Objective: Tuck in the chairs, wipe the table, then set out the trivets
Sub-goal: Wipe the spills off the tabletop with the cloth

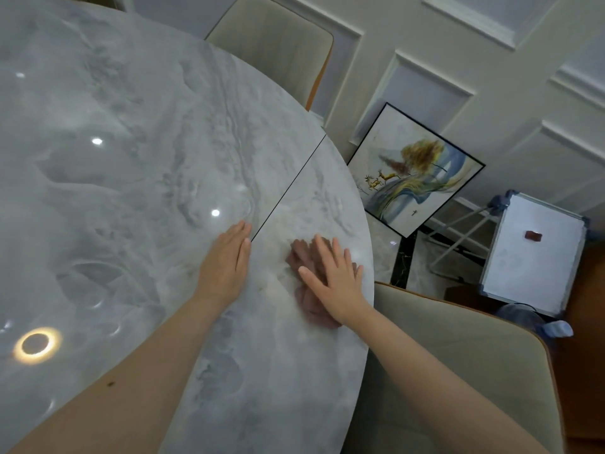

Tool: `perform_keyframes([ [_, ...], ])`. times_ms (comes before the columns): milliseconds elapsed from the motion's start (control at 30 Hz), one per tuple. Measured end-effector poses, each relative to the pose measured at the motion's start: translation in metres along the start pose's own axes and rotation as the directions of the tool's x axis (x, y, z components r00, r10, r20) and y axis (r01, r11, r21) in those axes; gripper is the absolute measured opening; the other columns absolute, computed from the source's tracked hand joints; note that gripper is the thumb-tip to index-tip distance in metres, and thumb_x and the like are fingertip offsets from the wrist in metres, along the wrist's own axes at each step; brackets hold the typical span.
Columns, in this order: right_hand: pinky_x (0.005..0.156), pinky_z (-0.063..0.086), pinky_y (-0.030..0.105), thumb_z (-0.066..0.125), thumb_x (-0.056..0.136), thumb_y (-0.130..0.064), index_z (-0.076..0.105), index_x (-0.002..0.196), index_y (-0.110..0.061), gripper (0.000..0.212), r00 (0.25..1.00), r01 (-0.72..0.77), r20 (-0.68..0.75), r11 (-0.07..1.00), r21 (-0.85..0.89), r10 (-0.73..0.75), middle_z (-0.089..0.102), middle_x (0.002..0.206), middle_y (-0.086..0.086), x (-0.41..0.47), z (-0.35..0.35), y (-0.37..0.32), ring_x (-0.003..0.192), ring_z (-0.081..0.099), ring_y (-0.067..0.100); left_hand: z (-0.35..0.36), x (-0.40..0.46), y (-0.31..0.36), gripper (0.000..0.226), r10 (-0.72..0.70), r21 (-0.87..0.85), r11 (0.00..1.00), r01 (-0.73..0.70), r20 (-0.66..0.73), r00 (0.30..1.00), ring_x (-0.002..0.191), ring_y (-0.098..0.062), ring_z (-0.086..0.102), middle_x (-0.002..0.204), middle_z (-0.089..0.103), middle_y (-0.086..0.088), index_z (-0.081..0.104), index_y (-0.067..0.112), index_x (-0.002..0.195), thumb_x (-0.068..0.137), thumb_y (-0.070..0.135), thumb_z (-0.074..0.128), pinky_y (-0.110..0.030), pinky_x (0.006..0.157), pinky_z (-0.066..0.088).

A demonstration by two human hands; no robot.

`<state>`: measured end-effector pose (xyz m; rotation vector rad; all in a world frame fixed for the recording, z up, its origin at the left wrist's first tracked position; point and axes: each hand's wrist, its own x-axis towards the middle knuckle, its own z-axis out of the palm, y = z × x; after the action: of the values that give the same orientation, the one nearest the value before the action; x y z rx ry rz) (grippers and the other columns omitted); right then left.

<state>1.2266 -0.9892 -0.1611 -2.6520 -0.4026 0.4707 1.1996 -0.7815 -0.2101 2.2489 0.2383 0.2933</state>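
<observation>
Right hand [332,280], fingers spread flat, half hides blurred brown cloth [302,257] on table [131,158].

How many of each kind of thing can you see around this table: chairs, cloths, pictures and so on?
Tables: 1, the marble table
Chairs: 2, far chair and near chair
Cloths: 1, brown cloth under the right hand; left hand flat on the table
Framed pictures: 1, framed picture
Whiteboards: 1, whiteboard
Total: 6
</observation>
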Motion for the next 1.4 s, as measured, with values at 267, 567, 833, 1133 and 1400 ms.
perform_keyframes([
  [267,0.118,-0.005,0.045,-0.003,0.087,-0.055,0.014,0.149,-0.042,0.065,0.984,0.054,-0.146,0.948,-0.313,-0.104,0.007,0.16,-0.008,0.039,0.026,0.027,0.148,-0.008,0.021,0.014,0.034,-0.017,0.066,0.026,0.256,0.966,-0.021,-0.017,1.0,0.139,-0.029,0.03,0.148,0.038,-0.013,0.042,0.002,0.139,0.093,0.037,0.011,-0.037,0.116,0.017],
  [567,0.118,-0.002,0.048,0.022,0.101,-0.043,0.018,0.15,-0.039,0.049,0.973,-0.042,-0.231,0.962,-0.27,-0.023,0.012,0.16,-0.005,0.134,-0.004,0.045,0.148,-0.003,0.02,0.038,0.083,-0.013,0.067,0.093,0.398,0.91,-0.115,0.075,0.993,0.139,-0.027,0.031,0.147,0.04,-0.012,0.042,0.005,0.14,0.093,0.037,0.008,-0.033,0.114,0.011],
  [833,0.117,-0.003,0.052,0.021,0.102,-0.044,0.021,0.148,-0.04,0.047,0.977,-0.051,-0.211,0.955,-0.293,-0.013,0.011,0.16,-0.004,0.213,-0.024,0.036,0.147,-0.003,0.026,0.045,0.083,-0.015,0.06,0.099,0.468,0.876,-0.114,0.056,0.994,0.141,-0.022,0.029,0.15,0.035,-0.008,0.04,0.009,0.142,0.095,0.034,0.011,-0.031,0.115,0.009],
  [1133,0.115,0.003,0.056,0.017,0.096,-0.049,0.026,0.147,-0.041,0.053,0.874,0.465,0.05,0.803,-0.372,-0.483,0.018,0.158,-0.008,0.115,0.02,0.013,0.148,0.004,0.029,0.03,0.084,-0.009,0.061,0.015,0.025,1.0,-0.016,0.022,1.0,0.141,-0.009,0.026,0.15,0.034,-0.001,0.038,0.01,0.142,0.094,0.041,0.017,-0.021,0.115,0.006],
  [1400,0.117,0.003,0.051,0.01,0.093,-0.058,0.021,0.147,-0.044,0.057,0.906,0.406,0.054,0.824,-0.394,-0.421,0.014,0.159,-0.01,0.107,-0.008,0.053,0.148,-0.003,0.022,-0.006,0.035,-0.007,0.059,0.065,0.134,0.988,-0.08,0.115,0.991,0.139,-0.014,0.031,0.147,0.041,-0.005,0.044,0.006,0.139,0.093,0.034,0.018,-0.023,0.113,0.0],
])
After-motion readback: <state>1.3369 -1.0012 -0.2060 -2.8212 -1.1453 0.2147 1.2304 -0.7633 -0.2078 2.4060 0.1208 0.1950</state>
